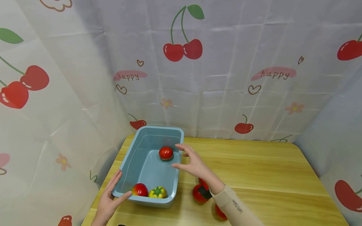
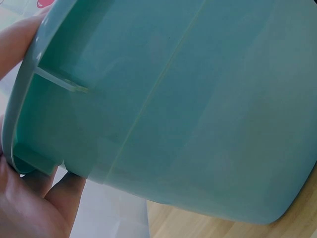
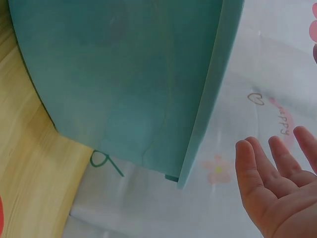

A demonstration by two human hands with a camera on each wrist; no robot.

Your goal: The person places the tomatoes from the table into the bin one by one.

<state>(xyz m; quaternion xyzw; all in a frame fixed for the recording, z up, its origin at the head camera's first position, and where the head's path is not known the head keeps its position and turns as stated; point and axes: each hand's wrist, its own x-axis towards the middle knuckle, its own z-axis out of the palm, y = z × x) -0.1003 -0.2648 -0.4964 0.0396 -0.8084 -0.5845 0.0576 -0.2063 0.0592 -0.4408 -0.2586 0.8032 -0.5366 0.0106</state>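
A light blue plastic bin [image 1: 177,175] stands on the left of the table. My left hand [image 1: 108,196] grips its near left corner, with the thumb at the near rim; the left wrist view shows fingers bent round the rim [image 2: 27,74]. Over the bin's right rim is my right hand [image 1: 192,161], its fingers spread and holding nothing. Just left of it, a shiny red tomato [image 1: 166,153] lies inside the bin. At the near end inside are a red-and-yellow round fruit [image 1: 139,190] and a yellow fruit with a green star-shaped top [image 1: 157,192].
Right of the bin, partly behind my right forearm, lie a red fruit with a dark leaf [image 1: 199,194], another red fruit [image 1: 203,182] and a third red fruit [image 1: 220,213]. A cherry-printed curtain [image 1: 215,94] hangs behind and beside the wooden table [image 1: 268,169].
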